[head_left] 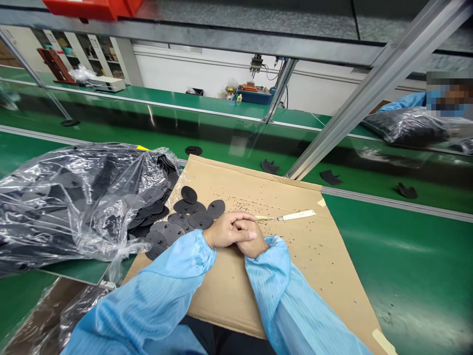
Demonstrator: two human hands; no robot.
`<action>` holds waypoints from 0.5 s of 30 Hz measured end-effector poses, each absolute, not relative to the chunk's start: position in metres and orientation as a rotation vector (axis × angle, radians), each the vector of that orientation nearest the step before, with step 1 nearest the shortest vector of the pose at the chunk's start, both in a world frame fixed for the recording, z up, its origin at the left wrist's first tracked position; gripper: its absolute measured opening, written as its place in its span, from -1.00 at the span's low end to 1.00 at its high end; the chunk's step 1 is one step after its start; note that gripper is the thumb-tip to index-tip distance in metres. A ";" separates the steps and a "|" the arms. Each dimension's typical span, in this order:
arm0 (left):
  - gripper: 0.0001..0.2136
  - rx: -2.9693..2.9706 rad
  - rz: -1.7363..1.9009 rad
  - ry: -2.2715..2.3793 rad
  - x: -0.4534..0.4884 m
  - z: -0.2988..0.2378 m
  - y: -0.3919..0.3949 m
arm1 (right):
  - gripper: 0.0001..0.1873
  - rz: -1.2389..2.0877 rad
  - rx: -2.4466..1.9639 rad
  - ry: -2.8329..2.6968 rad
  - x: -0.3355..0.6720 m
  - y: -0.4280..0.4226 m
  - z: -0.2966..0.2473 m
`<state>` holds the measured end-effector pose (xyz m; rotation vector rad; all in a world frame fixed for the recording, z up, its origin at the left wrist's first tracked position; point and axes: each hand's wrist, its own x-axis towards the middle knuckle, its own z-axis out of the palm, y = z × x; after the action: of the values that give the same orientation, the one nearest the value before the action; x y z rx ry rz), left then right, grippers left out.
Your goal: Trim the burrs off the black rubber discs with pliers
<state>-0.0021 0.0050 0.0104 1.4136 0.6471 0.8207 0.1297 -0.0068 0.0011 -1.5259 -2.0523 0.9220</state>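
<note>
My left hand [222, 230] is folded over my right hand [255, 245], above the middle of a cardboard sheet [218, 286]. The fingers and thumb of the left hand wrap round the right one. My right hand looks closed, its fingers mostly covered, so what is inside it, if anything, is hidden. Left of the hands lie several black round discs [200, 220] with small central knobs, some overlapping. Just right of them, a white-handled knife [297, 215] rests on the cardboard, near a thin pale strip [263, 217]. Tiny dark crumbs are scattered around.
A clear plastic bag [74, 207] full of black discs stands at left. Curved black pieces [331, 177] and a dark disc [193, 150] lie on the green surface beyond. A metal post [354, 98] slants at right. Another person's blue sleeve [402, 102] shows behind a bag.
</note>
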 end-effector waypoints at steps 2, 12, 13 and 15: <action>-0.50 1.390 0.822 0.635 -0.002 0.011 0.005 | -0.82 0.937 -1.549 -2.036 0.129 -0.007 0.001; -0.46 1.445 0.822 0.649 -0.003 0.009 0.006 | -0.82 0.922 -1.519 -2.057 0.129 -0.006 0.001; -0.46 1.449 0.825 0.647 -0.002 0.008 0.006 | -0.82 0.917 -1.509 -2.058 0.129 -0.006 0.001; -0.46 1.461 0.833 0.642 -0.002 0.008 0.005 | -0.82 0.921 -1.503 -2.052 0.128 -0.007 0.002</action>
<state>-0.0022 0.0055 0.0083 1.4607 0.6415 0.8332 0.1284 -0.0065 0.0015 -1.5035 -2.0520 0.9212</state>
